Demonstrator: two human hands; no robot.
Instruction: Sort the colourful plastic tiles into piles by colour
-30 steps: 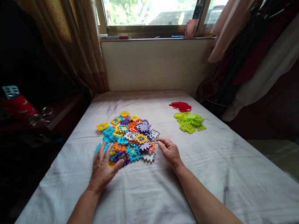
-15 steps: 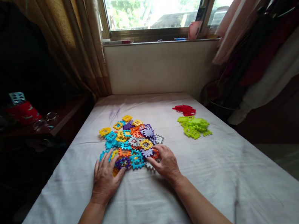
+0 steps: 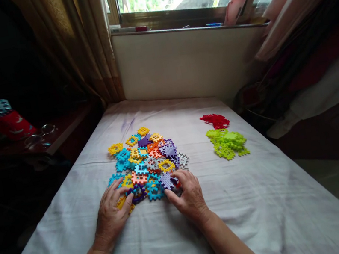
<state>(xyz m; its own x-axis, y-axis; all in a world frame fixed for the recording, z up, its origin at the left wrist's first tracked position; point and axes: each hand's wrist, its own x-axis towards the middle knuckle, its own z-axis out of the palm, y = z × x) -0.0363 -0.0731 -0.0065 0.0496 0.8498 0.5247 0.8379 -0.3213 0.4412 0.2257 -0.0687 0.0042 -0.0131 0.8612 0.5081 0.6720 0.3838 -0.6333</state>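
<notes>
A heap of flat interlocking plastic tiles in blue, yellow, orange, purple and grey lies on the white sheet. At its near left edge my left hand (image 3: 113, 208) rests with fingers spread, over yellow tiles and beside a dark purple tile (image 3: 137, 193). My right hand (image 3: 187, 192) is at the near right edge, thumb and fingers apart around a lavender tile (image 3: 167, 180). Some tiles under its fingers are hidden, and no tile is lifted. Blue tiles (image 3: 154, 189) lie between both hands. A yellow tile (image 3: 166, 165) sits on top, just beyond the lavender one.
Lime-green tiles (image 3: 228, 143) form a separate pile on the right, with red tiles (image 3: 215, 120) behind it. The sheet (image 3: 252, 217) covers the surface. Eyeglasses (image 3: 40, 136) and a red container (image 3: 13, 126) stand on a dark side table at left. Clothes hang at right.
The view has tilted down and come a little closer. My right hand has shifted slightly against the lavender tile, which sits nearer now. My left hand stays at the heap's left edge.
</notes>
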